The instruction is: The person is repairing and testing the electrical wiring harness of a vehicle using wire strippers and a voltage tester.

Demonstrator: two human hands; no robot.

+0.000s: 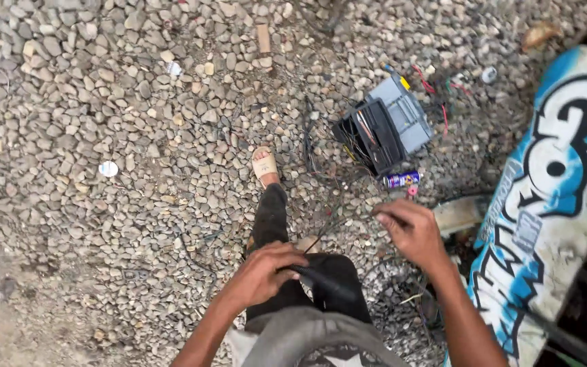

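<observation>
While pulled taut over the knee: thin black wire point(327, 231), pinched by right hand point(412, 231); black tool handle point(321, 280) clenched in left hand point(263, 272). Risk: wire snapping or slipping free under excess pull.

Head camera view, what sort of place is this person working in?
Probably an outdoor roadside or yard repair spot: loose gravel ground, an open grey toolbox set on the stones, and a graffiti-painted panel alongside. The left hand grips a black cable; the right hand pinches thin wire.

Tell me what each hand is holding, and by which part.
Left hand wraps the end of a black cable bundle at the lap. Right hand pinches a thin black wire at its upper end.
</observation>
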